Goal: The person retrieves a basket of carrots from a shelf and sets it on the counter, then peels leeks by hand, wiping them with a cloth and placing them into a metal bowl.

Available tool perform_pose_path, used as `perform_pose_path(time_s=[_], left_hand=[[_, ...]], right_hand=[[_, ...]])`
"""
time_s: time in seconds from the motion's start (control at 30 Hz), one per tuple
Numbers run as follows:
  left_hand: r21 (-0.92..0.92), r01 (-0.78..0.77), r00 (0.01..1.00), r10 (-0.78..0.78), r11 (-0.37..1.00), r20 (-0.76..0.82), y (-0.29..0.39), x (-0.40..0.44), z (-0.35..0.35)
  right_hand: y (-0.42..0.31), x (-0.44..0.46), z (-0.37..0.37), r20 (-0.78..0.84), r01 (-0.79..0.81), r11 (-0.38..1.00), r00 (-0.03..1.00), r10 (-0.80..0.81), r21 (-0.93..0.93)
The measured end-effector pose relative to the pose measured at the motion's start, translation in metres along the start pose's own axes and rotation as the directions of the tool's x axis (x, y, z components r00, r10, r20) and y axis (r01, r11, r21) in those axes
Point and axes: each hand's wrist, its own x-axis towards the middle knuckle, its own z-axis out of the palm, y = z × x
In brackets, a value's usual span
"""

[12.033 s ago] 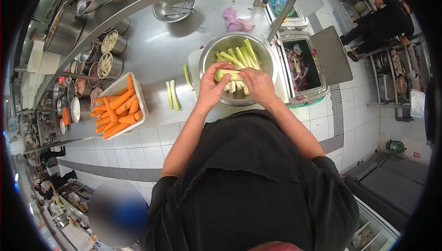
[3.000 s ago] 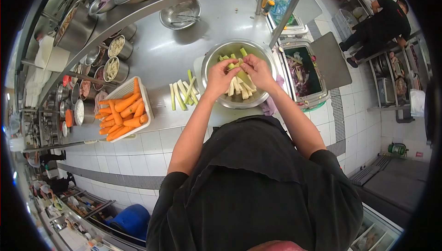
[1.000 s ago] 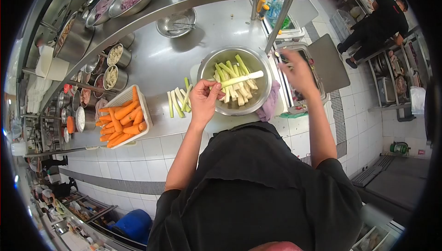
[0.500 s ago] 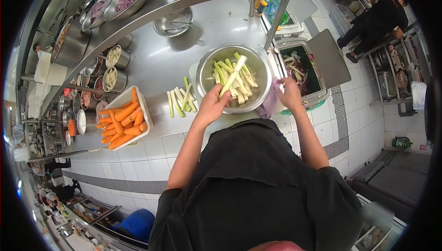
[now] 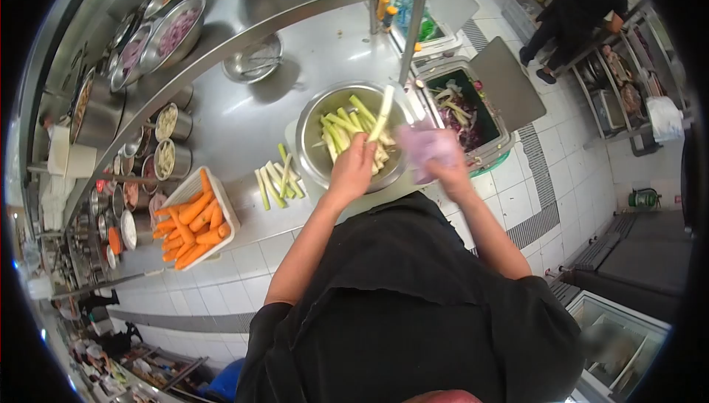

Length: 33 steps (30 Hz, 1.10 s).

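My left hand is closed around the lower end of a pale leek stalk, tilted up over the metal bowl. Several cut green and white stalks lie in that bowl. My right hand, to the right of the bowl, grips a purple cloth that is blurred by motion. More leek stalks rest on the steel counter left of the bowl.
A white basket of carrots stands at the counter's left edge. Behind is an empty-looking metal bowl with a whisk. A scrap bin is at the right, under a raised shelf post. A co-worker stands further right.
My right hand has come away from the scrap bin's edge and lifted the purple cloth toward the bowl. My left hand still holds the stalk, now more upright. The camera view has shifted.
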Motion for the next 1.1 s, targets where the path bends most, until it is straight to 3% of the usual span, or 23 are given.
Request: perform_pose_path(time_s=[0.03, 0.07, 0.1, 0.13, 0.17, 0.2, 0.23, 0.3, 0.33, 0.47, 0.53, 0.6, 0.67, 0.73, 0.8, 0.87, 0.9, 0.93, 0.97, 1.0, 1.03, 1.07, 1.1], left_hand=[[0.152, -0.088, 0.995, 0.081, 0.984, 0.053, 0.003, 0.004, 0.011], [0.206, -0.632, 0.74, 0.661, 0.747, -0.125, 0.016, 0.002, 0.022], [0.199, -0.639, 0.736, 0.666, 0.743, -0.125, 0.013, 0.002, 0.023], [0.126, -0.476, 0.879, 0.477, 0.87, 0.023, 0.004, 0.005, 0.021], [0.091, -0.275, 0.949, 0.256, 0.957, 0.183, -0.005, 0.007, 0.018], [0.169, -0.299, 0.951, 0.279, 0.939, 0.133, 0.001, 0.004, 0.015], [0.173, -0.298, 0.952, 0.279, 0.939, 0.128, 0.008, 0.002, 0.015], [-0.01, -0.275, 0.961, 0.274, 0.961, -0.045, 0.028, -0.002, 0.015], [-0.052, -0.211, 0.976, 0.213, 0.976, 0.051, 0.032, -0.003, 0.013], [-0.309, -0.172, 0.974, 0.209, 0.935, 0.092, 0.014, -0.004, 0.018], [-0.693, 0.206, 0.949, 0.034, 0.691, 0.315, 0.019, -0.009, 0.014], [-0.715, 0.267, 0.933, 0.013, 0.646, 0.36, 0.022, -0.016, 0.008], [-0.728, 0.333, 0.912, -0.007, 0.6, 0.411, 0.014, -0.027, -0.001], [-0.805, 0.224, 0.974, -0.11, 0.549, 0.196, -0.017, -0.046, -0.021], [-0.512, 0.126, 0.937, -0.271, 0.85, -0.219, -0.084, -0.063, -0.038], [0.042, 0.294, 0.807, -0.225, 0.955, -0.546, -0.095, -0.08, -0.056], [0.042, 0.297, 0.804, -0.226, 0.954, -0.549, -0.116, -0.085, -0.059], [0.212, 0.334, 0.762, -0.131, 0.918, -0.634, -0.153, -0.088, -0.053], [0.37, 0.381, 0.717, -0.018, 0.847, -0.697, -0.185, -0.09, -0.05], [0.306, 0.456, 0.786, -0.217, 0.836, -0.579, -0.202, -0.091, -0.052], [0.306, 0.461, 0.781, -0.218, 0.833, -0.585, -0.224, -0.09, -0.046], [0.353, 0.479, 0.791, -0.221, 0.804, -0.571, -0.248, -0.088, -0.037], [0.398, 0.49, 0.801, -0.221, 0.776, -0.556, -0.26, -0.085, -0.033]], right_hand=[[-0.006, 0.003, 0.028, 0.067, -0.03, 0.999, 0.997, 0.028, 0.034], [0.011, 0.014, 0.046, 0.009, 0.106, 0.977, 0.994, -0.107, -0.187], [0.026, 0.025, 0.055, -0.016, 0.215, 0.891, 0.97, -0.242, -0.401], [0.021, 0.036, 0.057, -0.012, 0.221, 0.888, 0.969, -0.247, -0.403], [0.014, 0.048, 0.062, -0.043, 0.143, 0.963, 0.987, -0.157, -0.227], [0.009, 0.057, 0.066, -0.058, 0.057, 0.998, 0.997, -0.059, -0.039], [0.007, 0.063, 0.067, -0.053, 0.058, 0.998, 0.997, -0.06, -0.037], [0.0, 0.074, 0.066, -0.226, 0.1, 0.994, 0.97, -0.088, 0.045], [-0.008, 0.082, 0.063, -0.3, 0.124, 0.983, 0.951, -0.078, 0.137], [-0.003, 0.097, 0.043, -0.315, 0.081, 0.988, 0.948, -0.036, 0.132], [0.004, 0.098, 0.037, -0.358, 0.101, 0.983, 0.933, -0.04, 0.155], [0.02, 0.103, 0.017, -0.402, 0.13, 0.974, 0.915, -0.047, 0.183], [0.04, 0.105, -0.037, -0.579, 0.221, 0.939, 0.742, -0.338, -0.264], [0.048, 0.084, -0.08, -0.621, 0.051, 0.962, 0.754, -0.214, -0.269], [0.072, 0.053, -0.084, -0.579, -0.126, 0.963, 0.814, -0.038, -0.239], [0.113, 0.028, -0.085, -0.51, -0.205, 0.958, 0.856, 0.077, -0.199], [0.153, 0.017, -0.091, -0.327, -0.147, 0.684, 0.934, -0.142, -0.715], [0.175, 0.011, -0.094, -0.043, -0.002, 0.184, 0.975, -0.219, -0.983], [0.167, 0.012, -0.088, -0.036, 0.005, 0.189, 0.976, -0.216, -0.982], [0.144, 0.015, -0.079, -0.154, -0.112, 0.263, 0.977, -0.146, -0.958], [0.116, 0.017, -0.067, -0.265, -0.231, 0.323, 0.962, -0.066, -0.918], [0.091, 0.02, -0.052, -0.272, -0.233, 0.196, 0.941, -0.202, -0.953], [0.073, 0.026, -0.041, -0.268, -0.228, 0.197, 0.941, -0.206, -0.954]])
